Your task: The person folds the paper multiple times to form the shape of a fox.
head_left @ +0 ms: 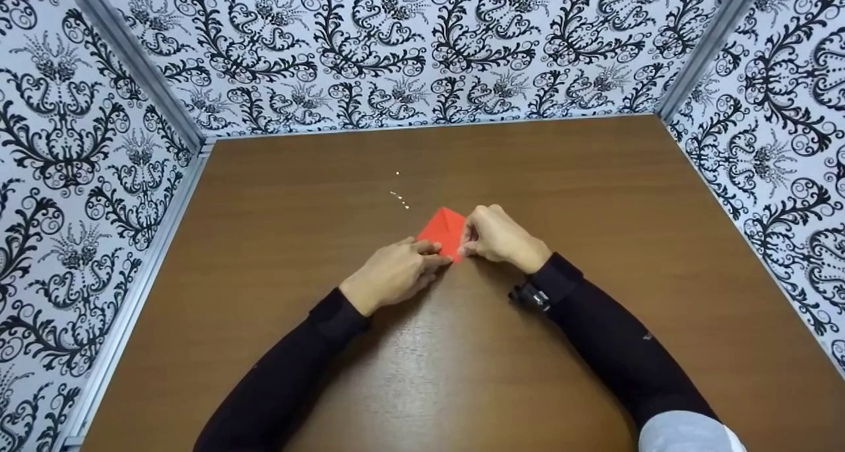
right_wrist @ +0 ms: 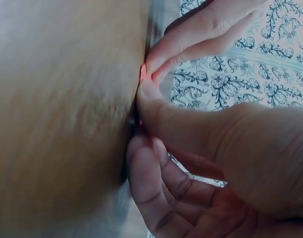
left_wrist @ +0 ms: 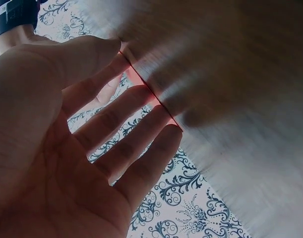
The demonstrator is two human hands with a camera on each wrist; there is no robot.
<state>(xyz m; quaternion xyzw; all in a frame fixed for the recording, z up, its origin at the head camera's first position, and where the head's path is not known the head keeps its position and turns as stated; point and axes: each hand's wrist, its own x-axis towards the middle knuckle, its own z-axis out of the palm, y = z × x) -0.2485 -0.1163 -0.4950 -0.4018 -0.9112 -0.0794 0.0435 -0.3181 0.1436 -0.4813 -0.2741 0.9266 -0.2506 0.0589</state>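
Observation:
A folded piece of red paper [head_left: 442,229] lies flat on the brown table, with crease lines across its upper part. My left hand [head_left: 395,272] presses its lower left side down with extended fingertips. In the left wrist view those fingers [left_wrist: 109,121] lie nearly straight along the paper's thin red edge [left_wrist: 150,90]. At the paper's right edge, my right hand [head_left: 498,237] pinches between thumb and curled fingers. The right wrist view shows the right thumb [right_wrist: 176,119] close to the left fingertips, with a small red corner [right_wrist: 143,72] between them. Most of the pinched edge is hidden.
Several tiny pale scraps [head_left: 399,198] lie on the wooden table [head_left: 297,194] beyond the paper, slightly left. Walls with a black-and-white floral pattern [head_left: 396,49] enclose the back and both sides. A dark device [head_left: 530,296] sits on the right wrist.

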